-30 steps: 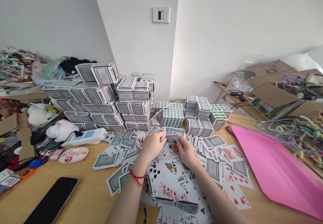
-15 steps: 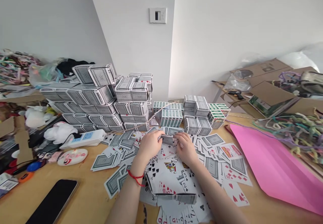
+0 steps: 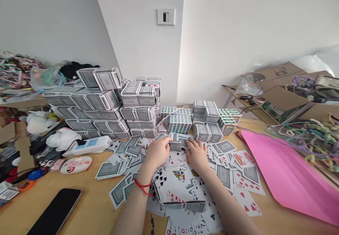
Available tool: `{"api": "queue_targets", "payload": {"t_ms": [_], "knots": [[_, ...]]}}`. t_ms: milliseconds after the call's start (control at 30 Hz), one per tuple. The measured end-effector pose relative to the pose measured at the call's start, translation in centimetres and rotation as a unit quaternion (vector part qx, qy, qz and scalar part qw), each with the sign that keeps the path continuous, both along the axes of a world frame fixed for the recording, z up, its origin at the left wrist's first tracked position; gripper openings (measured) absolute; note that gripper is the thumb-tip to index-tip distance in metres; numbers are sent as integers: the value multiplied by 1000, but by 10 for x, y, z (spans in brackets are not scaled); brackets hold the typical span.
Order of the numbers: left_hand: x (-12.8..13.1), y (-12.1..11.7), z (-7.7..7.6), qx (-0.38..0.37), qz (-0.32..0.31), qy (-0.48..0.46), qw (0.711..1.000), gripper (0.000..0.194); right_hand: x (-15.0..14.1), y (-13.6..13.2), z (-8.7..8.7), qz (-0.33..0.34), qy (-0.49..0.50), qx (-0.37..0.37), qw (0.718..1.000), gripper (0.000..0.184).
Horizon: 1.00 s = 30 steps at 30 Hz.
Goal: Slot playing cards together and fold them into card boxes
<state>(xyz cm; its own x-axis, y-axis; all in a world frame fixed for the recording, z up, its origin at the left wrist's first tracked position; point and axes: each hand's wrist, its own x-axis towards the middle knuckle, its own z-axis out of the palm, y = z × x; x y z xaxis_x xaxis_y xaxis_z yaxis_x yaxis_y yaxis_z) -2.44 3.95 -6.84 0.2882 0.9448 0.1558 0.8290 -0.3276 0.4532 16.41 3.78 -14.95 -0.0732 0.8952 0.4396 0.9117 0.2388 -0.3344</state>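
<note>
My left hand (image 3: 158, 153), with a red cord bracelet (image 3: 143, 187) at the wrist, is closed on the left end of a folded playing card (image 3: 175, 146) that shows its grey patterned back. To the right of that card, my right hand (image 3: 196, 154) lies palm down with fingers apart, on cards at the table; its thumb is partly hidden. Between my forearms sits a panel of joined playing cards (image 3: 174, 183), faces up, with a folded edge along its front. Loose cards (image 3: 109, 168) spread to the left, and more cards (image 3: 224, 175) to the right.
Stacks of card-covered blocks (image 3: 103, 100) stand at the back left, smaller blocks (image 3: 208, 130) and green-and-white card boxes (image 3: 180, 123) at the back centre. A phone (image 3: 57, 210), power strip (image 3: 91, 145) and computer mouse (image 3: 76, 165) lie left. Pink paper (image 3: 286, 182) covers the right side.
My right hand has gone from pinching near the card's right end to lying flatter with spread fingers, slightly to the right. My left hand keeps hold of the folded card.
</note>
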Motion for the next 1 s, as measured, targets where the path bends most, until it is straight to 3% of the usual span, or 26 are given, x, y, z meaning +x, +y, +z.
{"api": "queue_targets", "payload": {"t_ms": [100,267,467,633,1000], "knots": [[-2,1,-1,-4,13,-2,1000,35,4,1,2,23,65,8,998,30],[-6,3,-3,-6,24,0,1000,34,5,-3,6,-5,223,3,975,30],[-7,3,-1,-12,38,4,999,34,2,-7,7,3,310,8,951,25],[-7,3,-1,-18,48,9,999,34,4,-6,5,-22,333,-11,943,27],[-6,3,-2,13,18,15,1000,30,1,-6,5,82,256,-57,962,32]]}}
